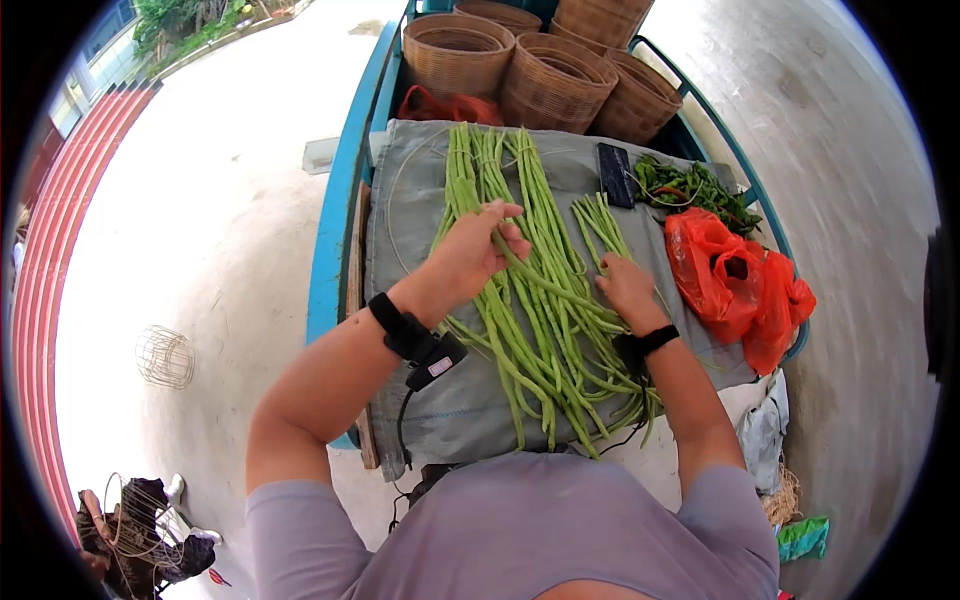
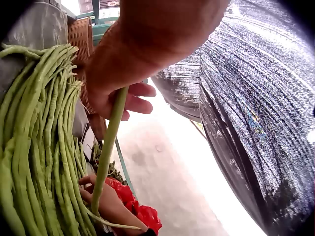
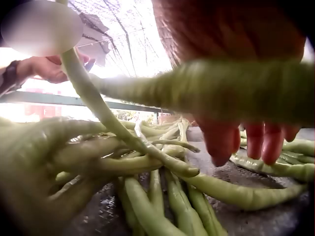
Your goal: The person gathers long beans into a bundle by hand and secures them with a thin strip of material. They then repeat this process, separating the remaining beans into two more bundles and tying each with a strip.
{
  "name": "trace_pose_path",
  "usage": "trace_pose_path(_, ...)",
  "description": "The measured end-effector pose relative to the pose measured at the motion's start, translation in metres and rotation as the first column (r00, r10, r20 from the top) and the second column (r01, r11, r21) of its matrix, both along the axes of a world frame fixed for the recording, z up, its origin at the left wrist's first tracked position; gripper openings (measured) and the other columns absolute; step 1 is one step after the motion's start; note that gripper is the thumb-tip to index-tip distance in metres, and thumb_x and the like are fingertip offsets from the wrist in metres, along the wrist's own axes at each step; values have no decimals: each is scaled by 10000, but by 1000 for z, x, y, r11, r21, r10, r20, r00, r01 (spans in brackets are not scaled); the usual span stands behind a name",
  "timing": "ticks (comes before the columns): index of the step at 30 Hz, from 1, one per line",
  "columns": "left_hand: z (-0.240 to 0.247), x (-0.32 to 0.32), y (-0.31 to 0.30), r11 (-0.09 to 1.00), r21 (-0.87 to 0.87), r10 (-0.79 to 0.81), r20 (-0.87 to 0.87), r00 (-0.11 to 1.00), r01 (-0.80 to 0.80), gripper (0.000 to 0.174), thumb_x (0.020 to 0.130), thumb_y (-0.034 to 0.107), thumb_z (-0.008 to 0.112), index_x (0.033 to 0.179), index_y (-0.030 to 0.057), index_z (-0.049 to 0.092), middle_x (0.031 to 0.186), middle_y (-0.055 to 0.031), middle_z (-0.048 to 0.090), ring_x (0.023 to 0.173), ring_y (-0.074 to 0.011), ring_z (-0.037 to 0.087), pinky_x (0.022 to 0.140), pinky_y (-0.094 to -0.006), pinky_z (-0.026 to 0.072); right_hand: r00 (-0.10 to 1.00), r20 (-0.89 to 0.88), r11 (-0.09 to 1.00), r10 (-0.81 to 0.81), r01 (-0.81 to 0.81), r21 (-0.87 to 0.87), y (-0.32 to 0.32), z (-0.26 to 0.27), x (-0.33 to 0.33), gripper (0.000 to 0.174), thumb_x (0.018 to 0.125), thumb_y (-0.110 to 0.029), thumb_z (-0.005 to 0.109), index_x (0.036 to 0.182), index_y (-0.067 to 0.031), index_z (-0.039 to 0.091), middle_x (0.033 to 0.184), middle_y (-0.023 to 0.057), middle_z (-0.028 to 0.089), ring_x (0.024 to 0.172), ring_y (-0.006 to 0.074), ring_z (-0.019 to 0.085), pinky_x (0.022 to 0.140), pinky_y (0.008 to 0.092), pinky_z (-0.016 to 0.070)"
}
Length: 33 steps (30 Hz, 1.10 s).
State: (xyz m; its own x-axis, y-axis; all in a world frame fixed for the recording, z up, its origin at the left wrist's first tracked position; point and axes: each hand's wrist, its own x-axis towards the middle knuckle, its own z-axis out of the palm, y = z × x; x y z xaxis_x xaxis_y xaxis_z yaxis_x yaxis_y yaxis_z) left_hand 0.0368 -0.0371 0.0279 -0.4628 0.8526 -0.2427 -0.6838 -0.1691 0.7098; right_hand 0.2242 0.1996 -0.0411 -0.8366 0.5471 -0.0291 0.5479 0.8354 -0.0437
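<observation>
In the head view, my left hand [image 1: 468,256] pinches one long green bean [image 2: 109,142] between thumb and fingers, above a broad spread of long beans [image 1: 535,215]. The held bean slants down toward my right hand [image 1: 630,292]. That hand hangs low beside a smaller bunch of long beans [image 1: 602,222], fingers loosely curved. In the right wrist view its fingertips [image 3: 271,147] point down close over the beans, and a blurred bean crosses in front of the hand. The far ends of the large spread lie gathered in bundles.
Grey cloth [image 1: 412,190] covers the teal cart bed [image 1: 340,200]. Wicker baskets [image 1: 557,82] stand at the back. To the right lie a dark phone [image 1: 616,175], green peppers [image 1: 700,190] and red plastic bags [image 1: 715,280]. A wire basket [image 1: 165,357] sits on the floor at left.
</observation>
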Motion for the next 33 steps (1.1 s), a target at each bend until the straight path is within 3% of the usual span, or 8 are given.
trace_pose_path(7,10,1,-1,999,49,-5,-20,1000,6,365,1050,298,323,1224,23,487,997,-64,632,966,-217,629,915,-366,508,991,124,996,-41,50,-70,13,10,-5,182,844,-197,614,982,-87,568,925,112,645,930,337,619,733,475,451)
trace_pose_path(10,9,1,-1,999,44,-3,-55,998,6,407,1051,311,317,1280,9,464,1126,-95,615,1041,-215,610,943,-365,500,980,-195,995,-51,33,-96,-4,28,-6,167,823,-139,609,980,-85,589,888,103,633,825,320,621,701,432,463)
trace_pose_path(13,8,0,0,999,54,-1,-68,998,5,433,1046,325,342,1317,1,438,1221,-119,576,1080,-218,592,953,-365,493,880,-475,970,20,-132,-203,-44,66,-5,197,826,-146,633,1010,-79,608,851,88,620,724,260,614,641,363,470)
trace_pose_path(15,6,1,1,999,54,-5,-54,999,8,451,1043,331,360,1343,-2,411,1265,-132,554,1097,-222,583,965,-363,485,836,-547,944,37,-209,-256,-69,88,-4,223,822,-124,648,1039,-82,619,843,77,613,703,220,611,615,326,469)
trace_pose_path(21,21,6,0,975,207,-47,-130,990,73,514,1041,347,362,1414,-4,309,1288,-146,542,1153,-233,540,1008,-369,450,778,-608,871,155,-398,-287,-87,89,-9,260,824,-48,656,1080,-80,629,874,74,611,716,193,624,625,299,480)
trace_pose_path(28,22,7,-2,977,156,-101,-258,961,145,495,1043,387,317,1393,40,367,1232,-144,581,1154,-242,562,987,-370,461,749,-592,830,296,-509,-229,-82,84,-16,249,849,-66,656,1097,-80,645,900,72,616,746,192,610,652,288,476)
trace_pose_path(31,13,1,-3,970,160,-138,-256,957,183,437,1048,373,304,1296,47,455,1201,-152,595,1146,-252,577,989,-377,461,744,-617,677,257,-594,-434,-72,88,-17,248,865,-84,647,1113,-65,641,906,57,628,737,156,591,658,268,471)
trace_pose_path(33,6,-1,0,969,216,-76,-201,977,119,418,1050,367,296,1203,43,509,1186,-160,601,1148,-257,580,994,-381,459,852,-513,637,106,-454,-623,-58,107,-11,254,872,-90,642,1123,-57,637,894,48,633,749,144,581,672,260,470)
